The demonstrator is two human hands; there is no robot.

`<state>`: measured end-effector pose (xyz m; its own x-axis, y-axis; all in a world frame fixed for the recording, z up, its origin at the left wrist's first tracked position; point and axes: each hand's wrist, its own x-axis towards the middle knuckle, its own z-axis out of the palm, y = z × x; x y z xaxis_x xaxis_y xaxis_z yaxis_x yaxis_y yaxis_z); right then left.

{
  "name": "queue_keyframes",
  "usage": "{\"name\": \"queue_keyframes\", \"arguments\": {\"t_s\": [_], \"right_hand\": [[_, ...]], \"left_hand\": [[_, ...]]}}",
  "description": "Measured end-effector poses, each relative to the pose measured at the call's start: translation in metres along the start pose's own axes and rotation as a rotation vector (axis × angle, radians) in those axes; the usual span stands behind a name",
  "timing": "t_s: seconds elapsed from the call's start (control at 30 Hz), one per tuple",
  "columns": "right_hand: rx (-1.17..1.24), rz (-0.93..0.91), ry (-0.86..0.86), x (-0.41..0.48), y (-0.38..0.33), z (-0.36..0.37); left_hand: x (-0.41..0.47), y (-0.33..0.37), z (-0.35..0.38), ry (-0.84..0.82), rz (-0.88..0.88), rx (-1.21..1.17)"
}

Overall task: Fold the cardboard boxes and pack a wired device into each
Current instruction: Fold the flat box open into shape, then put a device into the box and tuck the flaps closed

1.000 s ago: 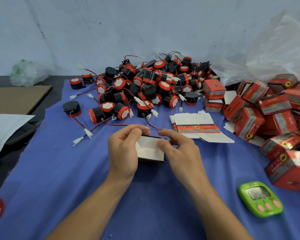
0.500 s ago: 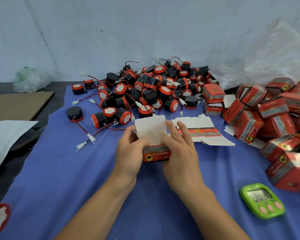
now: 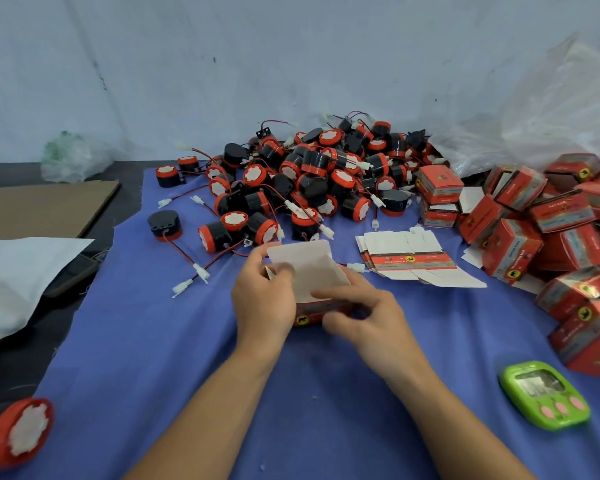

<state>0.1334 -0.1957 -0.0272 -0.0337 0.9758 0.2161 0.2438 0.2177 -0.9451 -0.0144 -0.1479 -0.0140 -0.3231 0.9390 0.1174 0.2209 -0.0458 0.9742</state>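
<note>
Our left hand [image 3: 262, 299] is clamped on the left end of the half-built box [image 3: 309, 289], thumb on top near the white flap and fingers wrapped under; our right hand [image 3: 357, 306] pinches the box's right front corner, forefinger laid across the white inner panel and thumb against the red printed front; both forearms come up from the near edge of the blue cloth [image 3: 153, 341] and converge on the box.

We judge the step in hand to be the folding of this box; its tall white lid flap stands open and tilted away from us, so the body looks formed but not closed, and we cannot tell whether a device is already inside.

Next, we think, we need a device from the heap of wired devices [image 3: 309, 181] just beyond the box, with its wire and white plug tucked in before the flap is pushed home.

Right of the box lies the stack of flat box blanks [image 3: 409, 258]; further right, the pile of finished boxes [image 3: 551, 220]; to the near right of the box, well apart, the green timer [image 3: 544, 398].
</note>
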Motion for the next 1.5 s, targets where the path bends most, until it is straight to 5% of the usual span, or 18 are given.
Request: {"name": "queue_keyframes", "arguments": {"t_s": [0.13, 0.27, 0.6, 0.83, 1.2, 1.5], "right_hand": [[0.308, 0.113, 0.252, 0.006, -0.005, -0.009], [0.109, 0.141, 0.398, 0.034, -0.012, -0.022], [-0.587, 0.101, -0.152, 0.178, -0.031, 0.042], [-0.805, 0.151, -0.229, 0.204, -0.015, 0.076], [0.48, 0.071, 0.487, 0.122, -0.078, -0.056], [0.817, -0.101, 0.572, 0.087, -0.107, -0.089]], "left_hand": [[-0.003, 0.002, -0.004, 0.099, 0.128, 0.147], [0.005, 0.004, -0.014, 0.184, 0.171, 0.215], [0.027, -0.004, -0.034, 0.335, 0.075, 0.181], [0.035, -0.009, -0.034, 0.327, 0.06, 0.25], [0.022, -0.009, -0.017, 0.176, 0.098, 0.235], [0.014, -0.007, -0.01, 0.08, 0.121, 0.231]]}}
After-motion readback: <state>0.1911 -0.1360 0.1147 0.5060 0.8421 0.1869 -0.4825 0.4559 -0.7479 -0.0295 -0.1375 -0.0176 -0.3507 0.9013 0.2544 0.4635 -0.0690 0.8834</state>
